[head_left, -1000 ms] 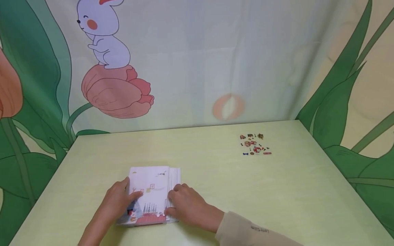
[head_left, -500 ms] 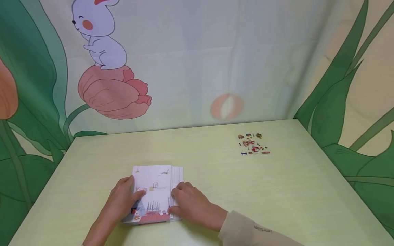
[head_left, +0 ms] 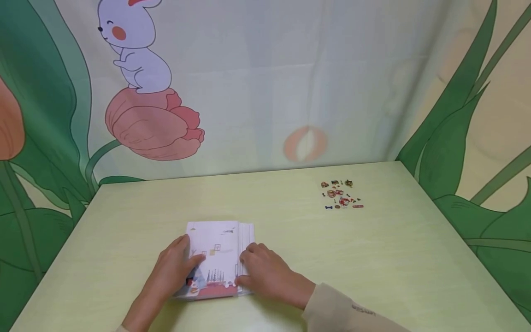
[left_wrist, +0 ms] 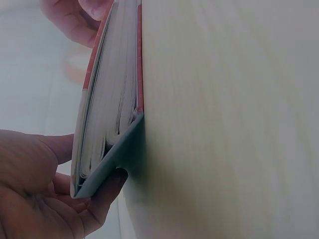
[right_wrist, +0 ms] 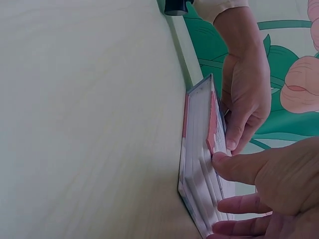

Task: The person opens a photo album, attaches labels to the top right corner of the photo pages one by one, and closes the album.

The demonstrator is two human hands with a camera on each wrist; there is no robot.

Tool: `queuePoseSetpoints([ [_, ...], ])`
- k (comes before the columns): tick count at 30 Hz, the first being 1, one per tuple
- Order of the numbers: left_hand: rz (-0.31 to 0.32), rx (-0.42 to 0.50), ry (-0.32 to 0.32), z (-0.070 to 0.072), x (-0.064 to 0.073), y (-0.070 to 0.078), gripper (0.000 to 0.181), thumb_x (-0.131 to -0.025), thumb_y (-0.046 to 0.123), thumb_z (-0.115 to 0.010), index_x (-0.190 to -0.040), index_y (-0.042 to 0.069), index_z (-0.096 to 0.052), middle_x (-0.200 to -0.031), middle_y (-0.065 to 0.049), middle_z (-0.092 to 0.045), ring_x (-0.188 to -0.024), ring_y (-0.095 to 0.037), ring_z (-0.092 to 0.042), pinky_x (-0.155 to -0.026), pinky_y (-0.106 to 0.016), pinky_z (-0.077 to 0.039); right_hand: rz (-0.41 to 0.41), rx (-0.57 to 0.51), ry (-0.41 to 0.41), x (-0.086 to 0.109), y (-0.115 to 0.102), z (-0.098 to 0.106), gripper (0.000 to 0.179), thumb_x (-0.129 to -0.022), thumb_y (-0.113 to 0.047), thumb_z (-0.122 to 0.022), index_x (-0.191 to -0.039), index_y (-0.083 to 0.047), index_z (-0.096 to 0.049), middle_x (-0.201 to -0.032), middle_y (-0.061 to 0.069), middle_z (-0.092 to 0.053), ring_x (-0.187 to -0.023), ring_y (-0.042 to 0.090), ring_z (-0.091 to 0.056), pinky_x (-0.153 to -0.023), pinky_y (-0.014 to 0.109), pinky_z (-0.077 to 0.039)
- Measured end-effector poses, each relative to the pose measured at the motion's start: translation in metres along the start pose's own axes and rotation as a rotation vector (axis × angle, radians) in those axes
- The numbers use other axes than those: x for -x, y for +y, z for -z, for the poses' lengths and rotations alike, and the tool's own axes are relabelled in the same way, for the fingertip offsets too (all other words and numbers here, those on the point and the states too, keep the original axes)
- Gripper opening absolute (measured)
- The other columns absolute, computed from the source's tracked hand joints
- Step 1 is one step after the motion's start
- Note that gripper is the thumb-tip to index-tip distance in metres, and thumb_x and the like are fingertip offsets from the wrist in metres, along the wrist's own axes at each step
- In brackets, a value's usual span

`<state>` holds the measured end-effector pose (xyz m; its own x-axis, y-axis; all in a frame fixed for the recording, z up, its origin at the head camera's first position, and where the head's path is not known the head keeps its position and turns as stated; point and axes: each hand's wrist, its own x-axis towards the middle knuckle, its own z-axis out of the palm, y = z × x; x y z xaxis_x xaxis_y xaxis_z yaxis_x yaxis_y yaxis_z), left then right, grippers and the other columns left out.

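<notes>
A thick hardcover book [head_left: 224,260] lies on the table, its white cover illustrated with a red band at the near end. My left hand [head_left: 172,265] grips it at the spine, thumb on top of the cover. In the left wrist view the fingers reach under the grey-blue spine [left_wrist: 112,157], which stands slightly off the table. At the opposite side my right hand [head_left: 269,276] holds the fore edge. Its thumb [right_wrist: 229,167] is at the edge of the cover, and the fingers lie along the page edges [right_wrist: 197,169]. The pages project to the right past the top cover.
Small colourful stickers [head_left: 344,201], apparently on a clear sheet, lie at the back right of the pale yellow-green table [head_left: 373,258]. Behind the table's far edge hangs a curtain [head_left: 257,92] printed with a rabbit, tulips and leaves.
Both hands and the book have shifted to the right and slightly away from me across the table. Both hands keep their hold. The stickers have stayed in place.
</notes>
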<state>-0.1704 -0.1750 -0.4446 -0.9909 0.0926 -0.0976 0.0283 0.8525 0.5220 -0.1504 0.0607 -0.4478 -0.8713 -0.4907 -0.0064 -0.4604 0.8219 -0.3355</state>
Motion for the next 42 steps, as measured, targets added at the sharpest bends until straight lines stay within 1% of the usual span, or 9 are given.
queuePoseSetpoints([
  [2,-0.014,0.002,0.009,-0.002,0.001,0.002,0.074,-0.098,0.024,-0.074,-0.149,-0.015,-0.039,-0.153,-0.036,-0.040,-0.137,-0.050,-0.045,-0.114,-0.062,-0.035,-0.006,0.001,-0.009,0.001,0.002,0.002,0.045,-0.090,-0.038,-0.081,-0.118,-0.004,-0.072,-0.120,0.008,-0.066,-0.105,0.021,-0.059,-0.096,0.032,-0.052],
  [6,-0.042,-0.016,0.019,-0.005,0.001,0.006,0.073,-0.097,0.023,-0.074,-0.149,-0.015,-0.040,-0.152,-0.037,-0.040,-0.134,-0.051,-0.048,-0.111,-0.062,-0.038,-0.012,0.003,-0.024,0.003,0.007,0.004,0.047,-0.089,-0.038,-0.082,-0.120,-0.004,-0.072,-0.120,0.008,-0.066,-0.105,0.021,-0.059,-0.096,0.032,-0.052],
  [9,-0.066,-0.038,0.022,-0.006,0.000,0.010,0.073,-0.097,0.023,-0.074,-0.148,-0.017,-0.039,-0.152,-0.039,-0.038,-0.136,-0.055,-0.045,-0.111,-0.063,-0.037,-0.032,-0.015,-0.039,0.004,0.010,0.005,0.048,-0.089,-0.038,-0.082,-0.121,-0.004,-0.072,-0.122,0.009,-0.066,-0.106,0.021,-0.059,-0.096,0.033,-0.052],
  [12,-0.085,-0.053,0.026,-0.008,0.001,0.014,0.073,-0.098,0.023,-0.073,-0.148,-0.018,-0.038,-0.152,-0.040,-0.036,-0.135,-0.056,-0.045,-0.111,-0.064,-0.038,-0.053,-0.026,-0.055,0.004,0.011,0.008,0.049,-0.088,-0.038,-0.083,-0.122,-0.004,-0.072,-0.122,0.009,-0.065,-0.106,0.021,-0.058,-0.097,0.033,-0.052],
  [17,-0.078,-0.068,0.015,-0.011,0.002,0.019,0.076,-0.100,0.025,-0.070,-0.151,-0.018,-0.034,-0.155,-0.039,-0.031,-0.135,-0.058,-0.042,-0.111,-0.064,-0.037,-0.074,-0.037,-0.067,0.005,0.014,0.013,0.051,-0.087,-0.037,-0.085,-0.122,-0.003,-0.072,-0.123,0.009,-0.065,-0.106,0.021,-0.059,-0.098,0.034,-0.053],
  [24,-0.087,-0.075,0.021,-0.015,0.000,0.029,0.074,-0.099,0.024,-0.071,-0.149,-0.019,-0.037,-0.155,-0.039,-0.034,-0.133,-0.059,-0.045,-0.111,-0.064,-0.038,-0.071,-0.045,-0.057,0.011,0.022,0.015,0.050,-0.087,-0.036,-0.085,-0.120,-0.001,-0.072,-0.120,0.011,-0.065,-0.106,0.022,-0.059,-0.097,0.036,-0.053],
  [31,-0.062,-0.039,0.008,-0.021,-0.003,0.039,0.075,-0.100,0.025,-0.071,-0.150,-0.017,-0.036,-0.157,-0.036,-0.032,-0.137,-0.057,-0.042,-0.113,-0.063,-0.035,-0.092,-0.085,-0.054,0.016,0.033,0.018,0.048,-0.086,-0.032,-0.086,-0.120,0.000,-0.072,-0.124,0.012,-0.065,-0.110,0.024,-0.059,-0.100,0.039,-0.053],
  [38,-0.070,-0.034,0.019,-0.028,-0.005,0.049,0.073,-0.100,0.024,-0.071,-0.149,-0.018,-0.037,-0.155,-0.037,-0.035,-0.136,-0.055,-0.044,-0.113,-0.061,-0.037,-0.089,-0.104,-0.037,0.021,0.043,0.023,0.047,-0.083,-0.028,-0.088,-0.116,0.001,-0.072,-0.119,0.013,-0.065,-0.106,0.025,-0.060,-0.098,0.041,-0.053],
  [42,-0.080,-0.036,0.027,-0.033,-0.006,0.054,0.073,-0.100,0.024,-0.071,-0.148,-0.018,-0.039,-0.154,-0.037,-0.037,-0.135,-0.054,-0.046,-0.113,-0.060,-0.038,-0.106,-0.120,-0.042,0.023,0.047,0.024,0.047,-0.083,-0.027,-0.089,-0.116,0.002,-0.072,-0.121,0.014,-0.066,-0.109,0.026,-0.060,-0.100,0.042,-0.053],
])
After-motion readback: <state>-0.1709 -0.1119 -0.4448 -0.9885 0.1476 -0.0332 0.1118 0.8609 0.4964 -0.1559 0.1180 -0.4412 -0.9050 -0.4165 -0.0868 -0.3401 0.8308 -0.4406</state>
